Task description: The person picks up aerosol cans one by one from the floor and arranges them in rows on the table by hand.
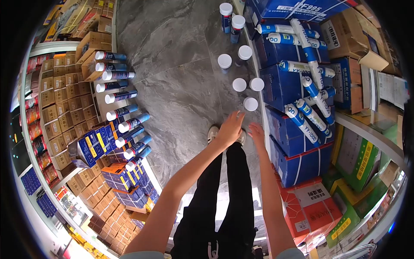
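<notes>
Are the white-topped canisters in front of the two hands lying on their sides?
No, these canisters stand upright on the grey floor, with their white tops facing up.

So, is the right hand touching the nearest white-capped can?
Apart: the head view shows grey floor between the right hand and that white-capped can.

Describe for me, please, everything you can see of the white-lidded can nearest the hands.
The can shows mainly its round white lid, smooth and plastic-looking, which appears to be on. Seen almost from above, it seems to stand upright on the grey floor, with two similar cans just beyond it. Its body is largely hidden, so no label can be read. The left hand is close by; whether its fingertips touch the can is unclear.
</notes>
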Demonstrator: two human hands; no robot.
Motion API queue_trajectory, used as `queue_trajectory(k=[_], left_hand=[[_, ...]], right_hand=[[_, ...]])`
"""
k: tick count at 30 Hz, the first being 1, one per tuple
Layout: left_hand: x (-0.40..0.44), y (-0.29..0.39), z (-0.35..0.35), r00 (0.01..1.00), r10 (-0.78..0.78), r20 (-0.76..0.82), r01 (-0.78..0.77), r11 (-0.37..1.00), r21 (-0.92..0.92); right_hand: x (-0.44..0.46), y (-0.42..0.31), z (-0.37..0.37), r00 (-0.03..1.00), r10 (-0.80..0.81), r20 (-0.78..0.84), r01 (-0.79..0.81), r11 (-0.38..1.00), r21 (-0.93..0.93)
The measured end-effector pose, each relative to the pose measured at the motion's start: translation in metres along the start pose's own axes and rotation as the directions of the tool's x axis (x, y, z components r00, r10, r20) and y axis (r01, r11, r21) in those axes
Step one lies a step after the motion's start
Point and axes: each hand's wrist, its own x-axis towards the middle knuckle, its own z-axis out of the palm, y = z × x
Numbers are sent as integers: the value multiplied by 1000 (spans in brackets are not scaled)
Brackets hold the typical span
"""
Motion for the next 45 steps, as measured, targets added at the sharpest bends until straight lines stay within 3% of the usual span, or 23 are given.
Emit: queue_trajectory(k=[2,3,5,8,12,14,15,21,26,29,31,33,35,40,42,44,45], left_hand=[[20,-18,26,993,116,17,-115,939,324],[29,-22,33,994,110,18,-110,941,321],[47,-30,40,949,301,88,-296,767,569],[75,-35,48,956,277,94,-274,735,621],[100,-50,68,963,245,109,-263,785,561],[113,-48,68,963,165,212,-242,875,419],[115,-48,69,957,228,179,-284,862,421],[120,-45,70,953,154,261,-252,882,398],[119,-57,57,912,253,323,-373,838,399],[107,-51,37,901,247,356,-355,892,280],[92,-38,18,921,322,220,-366,907,209],[70,-18,-5,935,305,181,-336,925,177],[49,12,-36,958,273,92,-284,948,147],[-6,92,-113,961,265,-82,-263,964,39],[-32,127,-144,945,282,-168,-285,959,7],[-56,156,-168,926,279,-253,-288,958,3],[-66,170,-182,908,289,-302,-304,953,-3]], right_hand=[[8,7,15,983,185,18,-186,966,180],[14,8,16,981,191,20,-191,965,177],[31,13,21,922,385,51,-387,921,49],[62,33,11,897,440,-31,-441,896,-41],[77,35,-8,889,457,10,-453,879,145],[81,36,-14,890,455,37,-452,867,209],[85,41,-16,885,464,36,-461,862,211],[86,62,-12,826,564,-9,-556,816,159],[73,50,2,841,539,49,-538,822,185],[60,42,9,853,520,-40,-499,835,233],[54,36,6,855,511,-84,-480,843,242],[43,41,-2,852,509,-121,-471,847,247],[36,55,-15,882,471,3,-423,788,447],[-10,7,-13,889,458,1,-403,782,475],[-23,4,-16,886,390,250,-454,629,631],[-46,-18,-7,889,423,176,-428,627,651],[-59,-28,-3,915,358,184,-384,638,668]])
